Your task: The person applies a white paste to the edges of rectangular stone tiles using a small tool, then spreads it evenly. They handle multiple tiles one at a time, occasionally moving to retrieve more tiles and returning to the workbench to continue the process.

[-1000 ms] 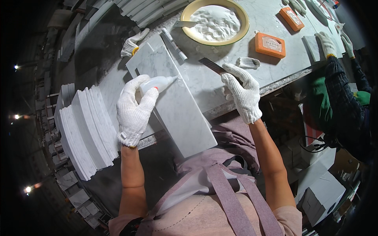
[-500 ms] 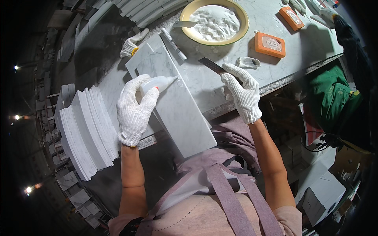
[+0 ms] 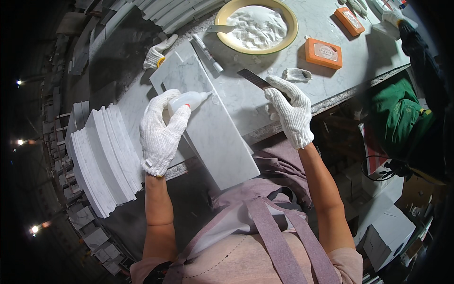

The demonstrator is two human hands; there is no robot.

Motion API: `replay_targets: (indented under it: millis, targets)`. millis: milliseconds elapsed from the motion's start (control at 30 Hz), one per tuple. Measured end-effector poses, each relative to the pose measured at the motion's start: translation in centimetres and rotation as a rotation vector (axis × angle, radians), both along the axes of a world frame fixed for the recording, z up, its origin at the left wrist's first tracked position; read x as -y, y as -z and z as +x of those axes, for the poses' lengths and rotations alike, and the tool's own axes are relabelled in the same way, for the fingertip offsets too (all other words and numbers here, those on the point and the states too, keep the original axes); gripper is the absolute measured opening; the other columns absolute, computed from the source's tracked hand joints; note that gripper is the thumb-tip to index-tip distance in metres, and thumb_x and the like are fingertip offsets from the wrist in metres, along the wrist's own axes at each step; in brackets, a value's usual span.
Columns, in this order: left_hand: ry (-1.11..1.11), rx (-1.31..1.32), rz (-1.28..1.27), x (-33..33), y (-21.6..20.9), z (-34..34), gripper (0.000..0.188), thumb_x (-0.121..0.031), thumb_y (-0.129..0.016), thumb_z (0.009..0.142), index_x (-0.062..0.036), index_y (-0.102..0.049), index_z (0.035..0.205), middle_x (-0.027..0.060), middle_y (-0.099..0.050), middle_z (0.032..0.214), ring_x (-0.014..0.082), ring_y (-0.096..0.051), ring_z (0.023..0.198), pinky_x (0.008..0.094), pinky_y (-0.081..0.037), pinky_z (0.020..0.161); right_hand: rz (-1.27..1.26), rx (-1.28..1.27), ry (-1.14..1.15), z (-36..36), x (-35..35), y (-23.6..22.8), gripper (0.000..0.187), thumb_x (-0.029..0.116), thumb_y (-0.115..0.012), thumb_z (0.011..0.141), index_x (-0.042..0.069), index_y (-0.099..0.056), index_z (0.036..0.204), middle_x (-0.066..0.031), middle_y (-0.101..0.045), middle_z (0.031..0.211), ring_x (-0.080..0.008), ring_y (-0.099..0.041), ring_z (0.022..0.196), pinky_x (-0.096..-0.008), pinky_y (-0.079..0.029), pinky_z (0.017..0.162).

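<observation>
Left hand (image 3: 163, 130): in a white knit glove, fingers and thumb curled around a bottle (image 3: 183, 102) and gripping it.
Bottle: whitish and see-through, lying tilted above the slab (image 3: 220, 142), its narrow nozzle aimed right and a little far (whether the tip touches the stone, I cannot tell).
Right hand (image 3: 291, 112): also gloved, thumb and fingers pinched on a dark blade (image 3: 250, 78), above the near edge of the table (image 3: 352, 75).
Blade: flat and thin, sticking out of the grip toward the far left, apart from the slab.
Slab: pale grey stone, slanting from far left to near right, its near end jutting past the table edge (a corner of another piece shows beneath its right side).
Far side: a yellow-rimmed bowl (image 3: 294, 29) of white powder (image 3: 260, 26), with a metal scraper (image 3: 221, 29) on its left rim; a slim tube (image 3: 208, 53) lies between bowl and slab.
Right of the bowl: two orange blocks, one nearer (image 3: 323, 53), one farther (image 3: 350, 22); a knit scrap (image 3: 297, 75) sits just beyond the right hand.
Left: a loose glove (image 3: 156, 54) beside the slab's far end, and stacked stone strips (image 3: 106, 156) nearer.
Far right: a co-worker's dark sleeve (image 3: 416, 45) over the table.
</observation>
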State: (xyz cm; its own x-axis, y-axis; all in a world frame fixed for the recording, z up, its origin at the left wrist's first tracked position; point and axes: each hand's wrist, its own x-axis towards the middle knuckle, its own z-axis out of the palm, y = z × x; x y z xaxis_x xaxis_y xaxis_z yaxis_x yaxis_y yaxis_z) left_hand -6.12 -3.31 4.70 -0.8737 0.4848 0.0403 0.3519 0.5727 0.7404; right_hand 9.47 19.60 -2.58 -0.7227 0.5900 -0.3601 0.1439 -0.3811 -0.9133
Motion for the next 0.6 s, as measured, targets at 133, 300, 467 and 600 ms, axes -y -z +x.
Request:
replay_targets:
  millis: [133,300,467,600]
  targets:
    - [0.0,-0.001,0.003,0.0,0.0,-0.1,0.038,-0.012,-0.08,0.088,-0.0015,-0.068,0.123,0.0116,-0.072,0.116,0.0208,-0.068,0.108,0.0352,-0.052,0.098,0.003,0.0,0.005,-0.1,0.0,0.1,0.038,0.017,-0.073,0.098,0.003,-0.067,0.133,-0.0047,-0.073,0.099,-0.0071,-0.066,0.07,-0.0215,-0.051,0.058]
    - [-0.036,0.039,0.012,0.4,-0.1,0.2,0.037,-0.011,-0.078,0.089,-0.0001,-0.067,0.123,0.0118,-0.071,0.114,0.0191,-0.07,0.097,0.0333,-0.056,0.087,0.037,-0.018,0.012,-0.1,0.1,0.1,0.04,0.019,-0.074,0.097,0.003,-0.068,0.133,-0.0038,-0.074,0.101,-0.0059,-0.067,0.07,-0.02,-0.052,0.054]
    - [-0.144,0.391,0.351,1.8,1.1,0.3,0.042,-0.01,-0.075,0.092,0.0028,-0.059,0.129,0.014,-0.07,0.11,0.02,-0.071,0.085,0.0337,-0.06,0.072,-0.022,-0.023,0.04,-0.1,-0.1,0.2,0.04,0.017,-0.073,0.097,0.002,-0.067,0.133,-0.005,-0.073,0.099,-0.0052,-0.064,0.068,-0.0202,-0.05,0.055]
    - [-0.179,0.598,0.759,3.8,2.9,0.0,0.045,-0.009,-0.072,0.095,0.0028,-0.053,0.134,0.0153,-0.068,0.114,0.024,-0.072,0.091,0.0384,-0.063,0.083,-0.111,-0.111,0.012,0.9,-0.7,0.3,0.051,0.014,-0.073,0.097,-0.002,-0.058,0.142,-0.0038,-0.071,0.098,-0.0086,-0.064,0.075,-0.0235,-0.053,0.065]
